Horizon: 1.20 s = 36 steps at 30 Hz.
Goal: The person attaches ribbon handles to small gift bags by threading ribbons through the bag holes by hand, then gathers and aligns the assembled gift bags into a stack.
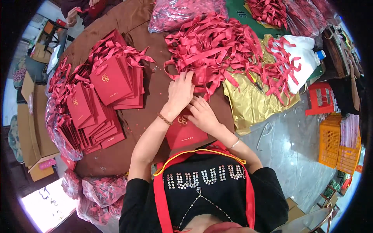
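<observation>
A flat red paper bag (187,134) with a gold emblem lies in front of me at the near edge of the brown cloth. Over its upper end, my right hand (203,115) has its fingers bent against the bag, their tips close to my left wrist. My left hand (181,90) reaches just beyond, fingers closed at the near edge of a heap of red ribbons (217,50); the fingertips are partly hidden among the loops. To the left lie stacked red paper bags (112,80) with gold emblems and red ribbon handles.
Brown cloth (149,116) covers the table. Gold plastic sheeting (248,103) and a yellow-handled tool (255,80) lie right of the heap. Orange crates (330,138) stand on the floor at right, a cardboard box (33,120) at left. Another person's hand (72,16) shows at top left.
</observation>
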{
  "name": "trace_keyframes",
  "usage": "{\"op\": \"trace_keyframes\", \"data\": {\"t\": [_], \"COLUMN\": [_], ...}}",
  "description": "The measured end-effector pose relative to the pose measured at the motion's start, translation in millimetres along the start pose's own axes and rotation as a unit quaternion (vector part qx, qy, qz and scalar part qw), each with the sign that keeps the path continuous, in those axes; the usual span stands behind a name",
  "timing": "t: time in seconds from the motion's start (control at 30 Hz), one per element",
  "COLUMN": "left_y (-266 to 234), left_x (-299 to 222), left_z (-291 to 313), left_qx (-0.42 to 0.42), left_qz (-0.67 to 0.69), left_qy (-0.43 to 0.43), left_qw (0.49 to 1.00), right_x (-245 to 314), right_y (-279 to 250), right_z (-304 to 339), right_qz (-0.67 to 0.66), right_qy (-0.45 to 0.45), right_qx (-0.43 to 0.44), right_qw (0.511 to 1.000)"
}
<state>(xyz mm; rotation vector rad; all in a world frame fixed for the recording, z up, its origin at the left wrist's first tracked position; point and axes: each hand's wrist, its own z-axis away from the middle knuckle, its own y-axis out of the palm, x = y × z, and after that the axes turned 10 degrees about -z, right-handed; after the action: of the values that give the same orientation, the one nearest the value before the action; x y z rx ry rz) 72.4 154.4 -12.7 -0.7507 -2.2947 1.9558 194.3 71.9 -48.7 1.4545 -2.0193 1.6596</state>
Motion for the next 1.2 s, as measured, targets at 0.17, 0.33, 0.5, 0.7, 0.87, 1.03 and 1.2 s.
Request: {"op": "trace_keyframes", "data": {"t": [0.17, 0.33, 0.5, 0.7, 0.87, 1.03, 1.2], "left_y": [2, -25, -56, -69, -64, -68, -82], "left_x": [27, 31, 35, 20, 41, 77, 98], "left_z": [22, 29, 35, 64, 101, 138, 172], "left_qx": [-0.077, -0.155, -0.177, -0.199, -0.171, -0.084, -0.011], "left_qz": [0.022, 0.005, 0.059, -0.040, -0.129, -0.146, -0.072], "left_qy": [0.069, 0.059, -0.012, 0.121, 0.031, -0.020, -0.073], "left_qw": [0.994, 0.986, 0.982, 0.972, 0.976, 0.986, 0.995], "right_x": [-7, -42, -15, 36, 25, 7, -9], "right_y": [-17, -47, -68, -24, -17, -28, -41], "right_z": [1, -2, -27, -46, -59, -55, -46], "right_qz": [-0.043, -0.149, -0.352, -0.719, -0.700, -0.676, -0.651], "right_qy": [0.009, 0.181, 0.327, 0.370, 0.342, 0.327, 0.330], "right_qx": [-0.027, -0.162, -0.144, 0.014, -0.083, -0.185, -0.212], "right_qw": [0.999, 0.959, 0.865, 0.589, 0.621, 0.634, 0.650]}}
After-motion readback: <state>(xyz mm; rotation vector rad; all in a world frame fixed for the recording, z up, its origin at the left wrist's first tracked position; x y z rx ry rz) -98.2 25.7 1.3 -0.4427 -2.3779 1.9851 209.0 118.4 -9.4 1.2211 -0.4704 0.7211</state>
